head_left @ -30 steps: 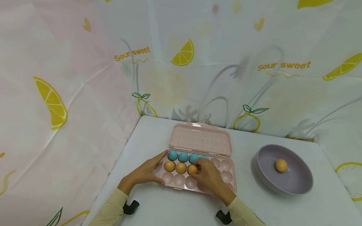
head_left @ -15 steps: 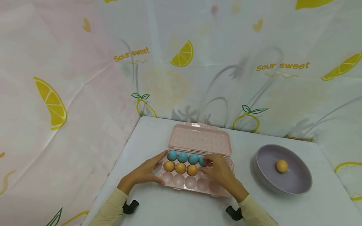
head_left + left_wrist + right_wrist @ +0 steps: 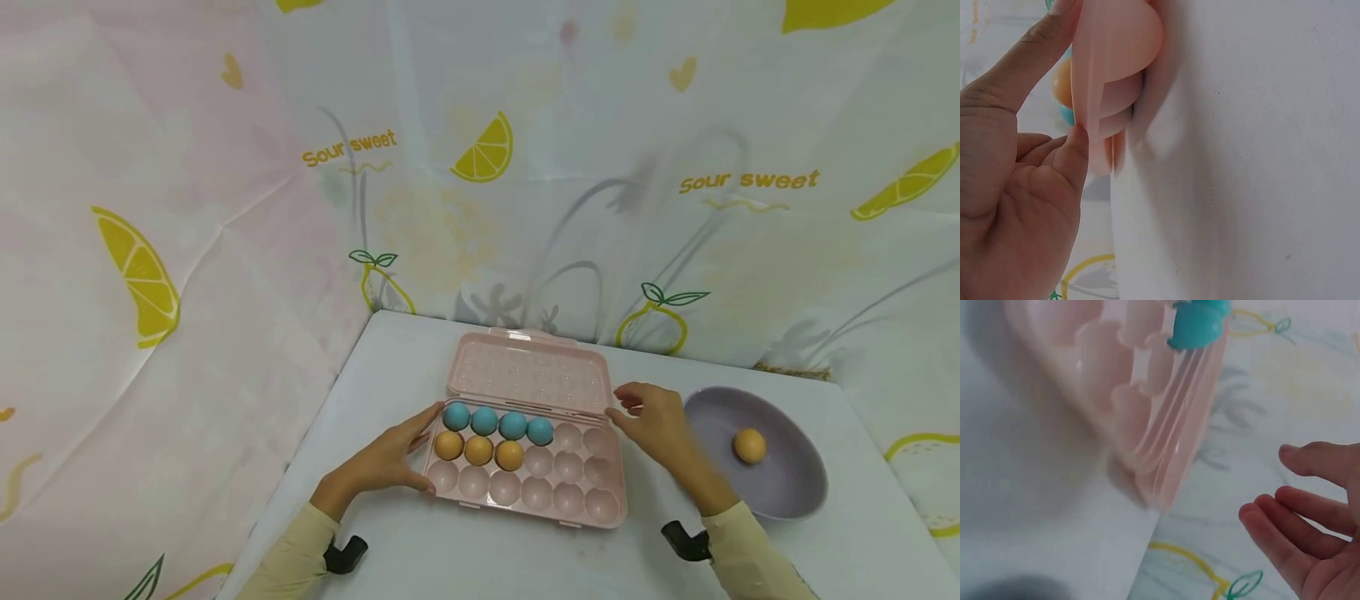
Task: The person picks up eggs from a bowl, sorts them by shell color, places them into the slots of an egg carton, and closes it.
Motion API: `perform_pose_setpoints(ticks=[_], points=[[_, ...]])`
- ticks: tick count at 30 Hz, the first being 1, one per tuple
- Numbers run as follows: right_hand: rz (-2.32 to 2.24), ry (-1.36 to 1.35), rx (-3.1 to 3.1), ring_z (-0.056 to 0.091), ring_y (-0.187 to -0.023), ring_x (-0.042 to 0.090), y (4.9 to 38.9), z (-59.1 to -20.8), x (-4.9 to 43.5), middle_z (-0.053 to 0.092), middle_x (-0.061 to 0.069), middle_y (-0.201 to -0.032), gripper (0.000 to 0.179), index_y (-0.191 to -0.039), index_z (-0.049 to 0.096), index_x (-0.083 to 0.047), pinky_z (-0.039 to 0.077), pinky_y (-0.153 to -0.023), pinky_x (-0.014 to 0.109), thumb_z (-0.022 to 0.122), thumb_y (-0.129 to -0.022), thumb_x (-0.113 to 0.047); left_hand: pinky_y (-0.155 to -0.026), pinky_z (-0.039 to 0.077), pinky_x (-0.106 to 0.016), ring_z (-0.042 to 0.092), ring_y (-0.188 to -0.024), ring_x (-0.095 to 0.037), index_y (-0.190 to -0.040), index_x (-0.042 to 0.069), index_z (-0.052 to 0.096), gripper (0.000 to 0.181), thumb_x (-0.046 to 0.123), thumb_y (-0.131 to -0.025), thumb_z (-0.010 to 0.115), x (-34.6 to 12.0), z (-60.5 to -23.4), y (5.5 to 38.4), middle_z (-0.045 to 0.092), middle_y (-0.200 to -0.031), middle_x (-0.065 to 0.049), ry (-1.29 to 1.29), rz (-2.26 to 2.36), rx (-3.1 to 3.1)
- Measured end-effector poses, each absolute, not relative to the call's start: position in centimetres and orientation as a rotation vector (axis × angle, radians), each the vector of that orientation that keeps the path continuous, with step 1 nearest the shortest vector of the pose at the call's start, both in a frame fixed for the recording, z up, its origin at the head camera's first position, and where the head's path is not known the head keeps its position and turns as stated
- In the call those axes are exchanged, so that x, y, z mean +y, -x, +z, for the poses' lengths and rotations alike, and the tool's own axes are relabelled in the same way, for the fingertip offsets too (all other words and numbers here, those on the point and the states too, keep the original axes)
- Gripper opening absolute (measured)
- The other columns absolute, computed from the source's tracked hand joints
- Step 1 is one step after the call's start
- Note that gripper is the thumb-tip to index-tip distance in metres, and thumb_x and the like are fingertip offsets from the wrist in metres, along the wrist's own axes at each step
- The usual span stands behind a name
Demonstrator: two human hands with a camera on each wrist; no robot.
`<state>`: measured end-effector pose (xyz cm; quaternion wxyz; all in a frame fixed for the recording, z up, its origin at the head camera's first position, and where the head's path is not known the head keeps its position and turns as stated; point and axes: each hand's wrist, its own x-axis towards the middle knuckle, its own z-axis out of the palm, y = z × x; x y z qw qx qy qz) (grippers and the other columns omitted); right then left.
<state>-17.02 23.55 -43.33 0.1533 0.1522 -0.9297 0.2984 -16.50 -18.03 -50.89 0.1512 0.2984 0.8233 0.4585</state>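
Note:
A pink egg box (image 3: 537, 493) lies with its lid (image 3: 532, 367) tipped back. Several blue eggs (image 3: 513, 426) line its back row, and three orange eggs (image 3: 479, 451) sit in the middle row from the left. The front row's cups are bare. My left hand (image 3: 382, 460) holds the box's left end between thumb and fingers; the left wrist view shows the fingertips at its rim. Holding nothing, my right hand (image 3: 660, 425) hovers between the box and a grey-purple bowl (image 3: 795, 475), fingers loosely bent and apart in the right wrist view. One orange egg (image 3: 750, 446) rests in the bowl.
The white table (image 3: 480, 554) carries the box and bowl. Lemon-printed cloth (image 3: 585, 225) hangs behind and at the left, close to the table's back edge. A black wrist mount (image 3: 684, 540) juts from each sleeve.
My right hand has let go of the third orange egg, left in its cup, and moved right, off the box toward the bowl. My left hand stays at the box's left end.

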Motion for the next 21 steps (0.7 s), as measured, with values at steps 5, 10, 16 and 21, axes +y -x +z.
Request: perform_pose_setpoints(ticks=[5,10,16,21], points=[[0.628,-0.347,-2.795,0.067,-0.074,0.032,16.8,-42.7,26.9,0.069,0.019,-0.083,0.025,-0.095,0.069,0.008,0.058,-0.067,0.049,0.078,-0.077,-0.007,-0.111,0.035,-0.034,0.019,-0.146,-0.023,-0.156,0.007,0.012,0.127,0.025,-0.061,0.093,-18.0,-50.9,16.3,0.015,-0.162,-0.008,-0.835,1.314,2.368],[0.553,-0.219,-2.982,0.064,-0.086,0.041,16.6,-41.9,30.3,0.067,0.026,-0.095,0.035,-0.105,0.065,0.011,0.054,-0.071,0.056,0.073,-0.081,-0.013,-0.111,0.035,-0.034,0.019,-0.146,-0.023,-0.157,0.007,0.012,0.127,0.027,-0.061,0.093,-18.1,-51.1,16.3,0.015,-0.162,-0.008,-0.840,1.314,2.374],[0.522,-0.168,-3.087,0.057,-0.101,0.053,16.4,-41.5,33.8,0.060,0.036,-0.112,0.045,-0.113,0.060,0.016,0.049,-0.082,0.064,0.069,-0.083,-0.016,-0.111,0.035,-0.034,0.019,-0.146,-0.023,-0.156,0.007,0.012,0.127,0.028,-0.061,0.093,-18.3,-51.3,16.4,0.015,-0.162,-0.008,-0.853,1.309,2.377],[0.395,-0.075,-3.221,0.060,-0.084,0.043,16.7,-41.8,36.2,0.061,0.034,-0.100,0.052,-0.111,0.056,0.018,0.051,-0.072,0.059,0.071,-0.083,-0.024,-0.111,0.035,-0.034,0.019,-0.146,-0.023,-0.157,0.007,0.012,0.127,0.027,-0.061,0.093,-18.3,-51.5,16.5,0.015,-0.162,-0.008,-0.856,1.311,2.378]])
